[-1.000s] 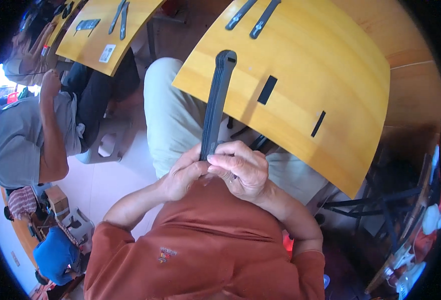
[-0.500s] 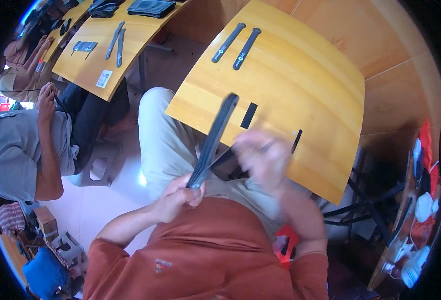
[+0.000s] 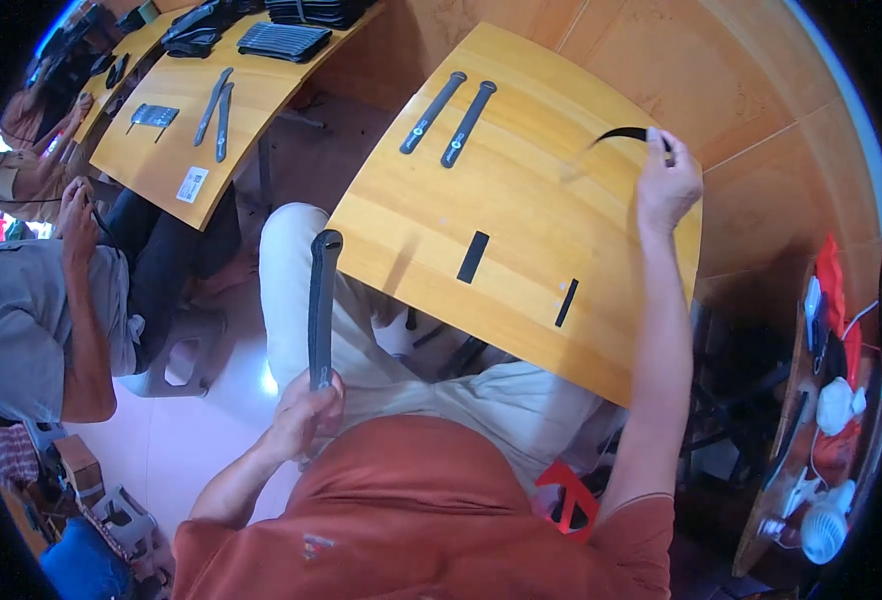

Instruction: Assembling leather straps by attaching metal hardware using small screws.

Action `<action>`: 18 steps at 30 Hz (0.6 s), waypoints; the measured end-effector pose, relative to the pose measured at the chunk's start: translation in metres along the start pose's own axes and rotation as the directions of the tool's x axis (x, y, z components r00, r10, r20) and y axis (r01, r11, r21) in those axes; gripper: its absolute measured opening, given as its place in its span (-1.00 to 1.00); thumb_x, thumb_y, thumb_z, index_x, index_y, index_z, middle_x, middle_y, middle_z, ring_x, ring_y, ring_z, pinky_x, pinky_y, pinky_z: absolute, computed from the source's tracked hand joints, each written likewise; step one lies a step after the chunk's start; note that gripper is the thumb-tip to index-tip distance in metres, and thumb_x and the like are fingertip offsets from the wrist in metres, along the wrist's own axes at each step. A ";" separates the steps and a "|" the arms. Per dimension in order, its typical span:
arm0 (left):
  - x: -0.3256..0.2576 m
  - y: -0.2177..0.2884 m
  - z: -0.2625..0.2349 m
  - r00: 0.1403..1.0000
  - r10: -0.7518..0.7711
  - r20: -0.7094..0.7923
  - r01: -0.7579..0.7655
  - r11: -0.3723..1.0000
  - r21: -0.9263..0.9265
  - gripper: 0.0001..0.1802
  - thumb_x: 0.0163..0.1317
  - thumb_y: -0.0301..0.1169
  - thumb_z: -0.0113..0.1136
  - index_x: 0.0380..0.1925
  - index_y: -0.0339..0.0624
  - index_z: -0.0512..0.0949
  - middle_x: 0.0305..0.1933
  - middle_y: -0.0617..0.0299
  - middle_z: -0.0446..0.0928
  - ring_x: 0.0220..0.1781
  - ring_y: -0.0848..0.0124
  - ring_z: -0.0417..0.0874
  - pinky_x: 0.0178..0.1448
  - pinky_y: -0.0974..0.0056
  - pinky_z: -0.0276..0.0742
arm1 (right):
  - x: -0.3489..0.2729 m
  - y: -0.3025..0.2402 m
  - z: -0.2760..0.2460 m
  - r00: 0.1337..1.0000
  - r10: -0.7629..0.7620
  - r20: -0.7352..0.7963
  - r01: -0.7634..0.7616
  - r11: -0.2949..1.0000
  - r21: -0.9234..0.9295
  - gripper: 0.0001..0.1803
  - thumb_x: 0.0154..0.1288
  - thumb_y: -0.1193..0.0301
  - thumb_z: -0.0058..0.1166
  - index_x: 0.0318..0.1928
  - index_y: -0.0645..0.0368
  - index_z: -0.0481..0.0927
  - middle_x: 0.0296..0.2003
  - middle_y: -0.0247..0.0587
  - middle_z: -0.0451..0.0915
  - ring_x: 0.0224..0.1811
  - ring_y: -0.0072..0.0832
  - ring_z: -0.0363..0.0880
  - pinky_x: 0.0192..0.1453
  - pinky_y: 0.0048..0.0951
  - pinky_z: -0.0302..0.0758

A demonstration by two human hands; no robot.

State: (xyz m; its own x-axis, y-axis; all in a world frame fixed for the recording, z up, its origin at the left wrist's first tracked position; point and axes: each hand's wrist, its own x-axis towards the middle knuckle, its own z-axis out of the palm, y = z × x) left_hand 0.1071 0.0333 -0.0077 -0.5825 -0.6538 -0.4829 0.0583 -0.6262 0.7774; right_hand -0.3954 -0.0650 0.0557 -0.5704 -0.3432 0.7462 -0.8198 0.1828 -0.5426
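Observation:
My left hand (image 3: 304, 415) is closed round the lower end of a dark grey strap (image 3: 322, 310), which stands nearly upright over my lap, left of the yellow wooden table (image 3: 541, 200). Over the table's right side, my right hand (image 3: 669, 190) pinches a thin black strip (image 3: 621, 132). The strip curves off to the left, its free end blurred. Below it on the tabletop lie a short black rectangular piece (image 3: 474, 257) and a narrower black piece (image 3: 567, 303). Farther back, a grey strap (image 3: 433, 112) lies beside a similar strap (image 3: 469, 124).
A wooden wall panel (image 3: 731, 90) borders the table's far right. On the left, a seated person (image 3: 31, 320) is beside another table (image 3: 146, 150) bearing straps and dark bundles. A small white fan (image 3: 825, 535) stands on a shelf at the lower right.
My right hand has swung away from the strap to the table's far right, carrying the black strip. My left hand has shifted left, and its strap is now more upright.

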 end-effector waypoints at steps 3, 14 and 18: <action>0.002 0.002 -0.001 0.999 0.028 0.038 -0.031 0.998 0.058 -0.72 0.33 -0.17 0.04 -0.26 -0.18 0.38 -0.43 0.34 0.33 -0.45 0.55 0.30 -0.41 0.42 0.24 | -0.015 0.005 0.011 0.981 -0.194 -0.013 0.193 0.978 -0.075 -0.88 0.24 0.37 0.24 -0.31 0.14 0.71 -0.44 -0.22 0.65 -0.43 -0.37 0.62 -0.33 -0.38 0.51; 0.012 -0.005 0.002 0.983 0.112 0.144 -0.114 0.993 0.009 -0.44 0.47 0.13 -0.24 -0.09 -0.20 0.38 -0.46 0.34 0.29 -0.44 0.55 0.26 -0.35 0.42 0.23 | -0.093 -0.015 0.042 0.702 -0.453 0.549 0.504 0.861 0.066 -0.85 0.20 0.30 0.25 -0.26 0.05 0.67 -0.26 -0.33 0.65 -0.31 -0.30 0.68 -0.32 -0.31 0.58; 0.010 0.000 0.004 0.987 0.091 0.133 -0.092 0.996 0.003 -0.46 0.49 0.10 -0.26 -0.01 -0.19 0.35 -0.45 0.34 0.28 -0.45 0.55 0.26 -0.35 0.41 0.23 | -0.095 -0.038 0.041 0.633 -0.336 0.698 0.373 0.922 0.106 -0.71 0.25 0.16 0.21 -0.23 0.12 0.70 -0.22 -0.26 0.66 -0.24 -0.23 0.68 -0.23 -0.25 0.60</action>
State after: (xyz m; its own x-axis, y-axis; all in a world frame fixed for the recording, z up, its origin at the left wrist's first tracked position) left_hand 0.0977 0.0284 -0.0111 -0.6776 -0.6455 -0.3525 0.1092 -0.5623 0.8197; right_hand -0.3085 -0.0772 -0.0101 -0.0502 -0.9213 0.3855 -0.9631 -0.0575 -0.2628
